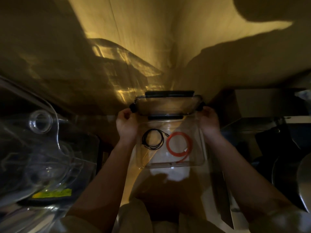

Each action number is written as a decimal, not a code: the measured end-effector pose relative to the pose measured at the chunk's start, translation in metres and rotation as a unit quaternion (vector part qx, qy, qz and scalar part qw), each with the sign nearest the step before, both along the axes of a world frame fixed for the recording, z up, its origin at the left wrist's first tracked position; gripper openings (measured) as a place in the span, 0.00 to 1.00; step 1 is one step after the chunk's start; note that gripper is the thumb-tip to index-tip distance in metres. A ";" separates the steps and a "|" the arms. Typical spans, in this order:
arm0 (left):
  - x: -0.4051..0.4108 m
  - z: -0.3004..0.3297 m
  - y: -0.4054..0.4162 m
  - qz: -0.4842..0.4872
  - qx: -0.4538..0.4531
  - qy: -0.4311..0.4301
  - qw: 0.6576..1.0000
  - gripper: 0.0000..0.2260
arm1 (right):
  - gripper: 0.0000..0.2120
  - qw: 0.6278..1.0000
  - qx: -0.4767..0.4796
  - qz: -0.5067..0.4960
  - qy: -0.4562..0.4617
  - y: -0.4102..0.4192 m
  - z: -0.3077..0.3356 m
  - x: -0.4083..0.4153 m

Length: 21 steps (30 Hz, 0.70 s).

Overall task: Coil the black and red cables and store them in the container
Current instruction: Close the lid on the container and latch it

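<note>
A clear plastic container (201, 158) stands in the middle of the dim scene. Inside it lie a coiled black cable (152, 139) on the left and a coiled red cable (179, 144) on the right, side by side and apart. A clear lid with black clips (168, 104) is held tilted over the container's far edge. My left hand (125, 122) grips the lid's left end near its black clip. My right hand (209, 121) grips the lid's right end.
Clear glassware, including a jar (40, 121) and a large curved vessel (50, 165), crowds the left. A yellow label (52, 193) lies at lower left. Dark shelving and objects (269, 132) fill the right. A lit wall rises behind.
</note>
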<state>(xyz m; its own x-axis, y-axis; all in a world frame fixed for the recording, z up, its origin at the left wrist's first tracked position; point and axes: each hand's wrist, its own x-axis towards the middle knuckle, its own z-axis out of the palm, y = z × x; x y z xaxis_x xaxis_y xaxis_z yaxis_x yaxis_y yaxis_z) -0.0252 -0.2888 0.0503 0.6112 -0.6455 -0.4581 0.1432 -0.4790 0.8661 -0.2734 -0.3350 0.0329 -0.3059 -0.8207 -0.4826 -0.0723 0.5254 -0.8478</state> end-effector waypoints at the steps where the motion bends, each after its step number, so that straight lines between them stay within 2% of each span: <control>1: 0.000 -0.001 -0.003 -0.001 0.001 0.005 1.000 0.11 | 0.28 1.000 -0.001 0.002 0.002 -0.005 -0.007 -0.002; 6: 0.005 -0.003 -0.015 -0.018 0.019 0.004 1.000 0.20 | 0.31 1.000 -0.010 0.029 -0.008 -0.028 -0.060 -0.025; 9: 0.008 -0.004 -0.019 -0.030 0.023 0.002 0.999 0.21 | 0.29 0.999 -0.001 0.034 -0.015 -0.030 -0.056 -0.027; 15: 0.009 -0.011 -0.023 -0.053 0.007 -0.021 0.998 0.18 | 0.23 0.999 -0.013 0.021 -0.042 -0.023 -0.011 -0.006; 21: 0.007 -0.019 -0.023 -0.071 0.000 -0.082 0.994 0.12 | 0.14 0.998 -0.001 0.031 -0.050 -0.024 -0.009 -0.005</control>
<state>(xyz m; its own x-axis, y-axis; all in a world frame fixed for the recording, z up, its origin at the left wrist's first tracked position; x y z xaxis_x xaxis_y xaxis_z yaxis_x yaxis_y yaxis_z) -0.0184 -0.3119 0.0317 0.5808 -0.7299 -0.3605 -0.0678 -0.4847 0.8721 -0.2784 -0.3591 0.0238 -0.2039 -0.8377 -0.5066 -0.0193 0.5208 -0.8534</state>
